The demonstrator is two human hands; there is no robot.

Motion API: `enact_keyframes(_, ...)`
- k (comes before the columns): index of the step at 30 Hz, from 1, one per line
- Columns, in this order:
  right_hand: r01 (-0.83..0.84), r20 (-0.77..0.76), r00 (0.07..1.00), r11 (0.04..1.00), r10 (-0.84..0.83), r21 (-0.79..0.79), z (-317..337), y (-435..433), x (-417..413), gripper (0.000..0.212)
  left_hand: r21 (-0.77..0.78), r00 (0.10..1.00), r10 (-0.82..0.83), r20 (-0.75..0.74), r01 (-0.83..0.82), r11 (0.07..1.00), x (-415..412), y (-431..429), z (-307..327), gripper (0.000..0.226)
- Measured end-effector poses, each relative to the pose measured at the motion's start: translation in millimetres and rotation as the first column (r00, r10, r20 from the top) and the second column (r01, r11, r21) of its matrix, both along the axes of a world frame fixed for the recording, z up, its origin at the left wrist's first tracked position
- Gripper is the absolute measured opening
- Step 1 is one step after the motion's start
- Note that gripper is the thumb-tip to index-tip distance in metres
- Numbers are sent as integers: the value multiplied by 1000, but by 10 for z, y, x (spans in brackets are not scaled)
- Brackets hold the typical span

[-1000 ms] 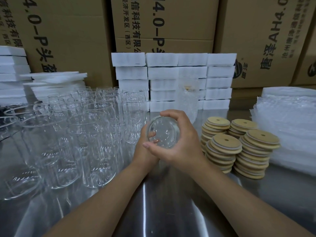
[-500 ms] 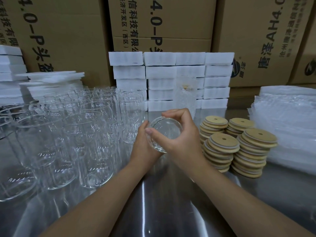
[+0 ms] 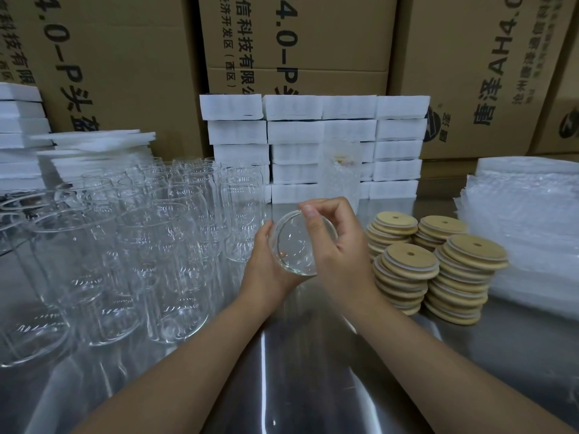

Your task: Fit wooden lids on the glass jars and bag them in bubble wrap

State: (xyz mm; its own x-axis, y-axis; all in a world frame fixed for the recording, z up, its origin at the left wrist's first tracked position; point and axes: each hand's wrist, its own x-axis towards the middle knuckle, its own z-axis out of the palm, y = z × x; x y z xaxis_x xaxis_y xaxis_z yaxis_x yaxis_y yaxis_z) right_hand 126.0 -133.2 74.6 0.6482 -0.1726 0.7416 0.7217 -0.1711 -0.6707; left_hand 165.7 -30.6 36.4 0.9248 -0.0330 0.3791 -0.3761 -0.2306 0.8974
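Observation:
A clear glass jar is held above the steel table, tilted so its mouth faces me. My left hand cups it from the left and below, fingers curled round the body. My right hand grips it from the right, thumb and fingertips on the upper rim. Several stacks of round wooden lids, each with a small hole, stand just right of my hands. Piles of bubble-wrap bags lie at the far right.
Many empty glass jars crowd the left half of the steel table. White foam blocks are stacked at the back, with a wrapped jar before them. Cardboard boxes form the back wall.
The jar has been tipped further toward me in both hands, and my right fingers have shifted up onto its rim. Both hands have drifted slightly right.

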Motion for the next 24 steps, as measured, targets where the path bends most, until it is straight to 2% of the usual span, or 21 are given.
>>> enact_keyframes(1,-17,-14,1000,1000,17,21,7,-3,-5,9,-17,1000,-6,9,7,1000,8,-4,-15,123)
enact_keyframes(5,-67,-31,997,996,69,60,9,-1,-33,30,-104,999,-37,-3,36,994,8,-23,-39,87)
enact_keyframes(10,-117,-14,993,993,117,32,-15,-16,-51,41,-201,996,-81,28,85,976,69,-13,-111,72)
enact_keyframes(18,-180,-35,984,972,176,-153,-29,-19,-56,48,-275,992,-127,-8,120,954,45,-21,-43,79)
enact_keyframes(24,-186,-49,982,955,180,-230,-51,-17,-58,58,-208,999,-15,-37,7,978,52,-23,-55,73)
